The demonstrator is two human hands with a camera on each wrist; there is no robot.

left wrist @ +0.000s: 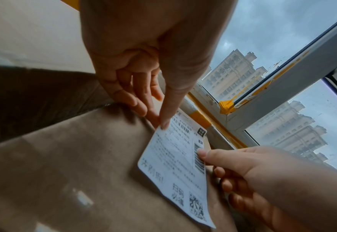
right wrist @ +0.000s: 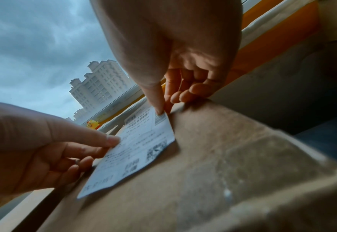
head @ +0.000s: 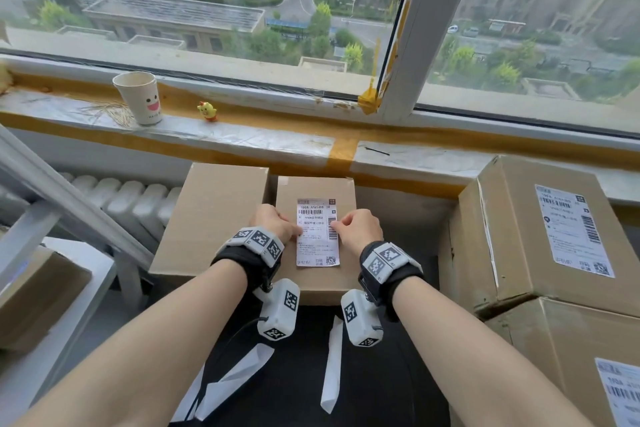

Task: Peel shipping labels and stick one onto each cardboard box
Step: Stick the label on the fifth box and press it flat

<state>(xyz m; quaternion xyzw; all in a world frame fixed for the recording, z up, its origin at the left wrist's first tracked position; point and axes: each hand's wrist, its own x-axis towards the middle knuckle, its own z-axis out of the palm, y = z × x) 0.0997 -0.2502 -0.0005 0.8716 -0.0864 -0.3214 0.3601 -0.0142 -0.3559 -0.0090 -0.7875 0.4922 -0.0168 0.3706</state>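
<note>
A white rectangular shipping label [head: 317, 231] printed with barcodes lies over the top of a small brown cardboard box [head: 316, 281] at the centre of the head view. The left hand [head: 273, 224] pinches the label's left edge between thumb and fingertip; the right hand [head: 356, 227] pinches its right edge beside the barcode. In the wrist views the near end of the label stands off the cardboard.

At 10 o'clock of this box, touching it, sits a larger plain brown cardboard box [head: 211, 218]. At 3 o'clock stand two stacked big brown cartons [head: 512, 253], each bearing a white label.

On the windowsill at 11 o'clock stands a white paper cup with a smiling face [head: 138, 97]; its contents cannot be seen. Right of it sits a small yellow chick figurine [head: 207, 110]. White backing-paper strips [head: 331, 364] lie at 6 o'clock.
</note>
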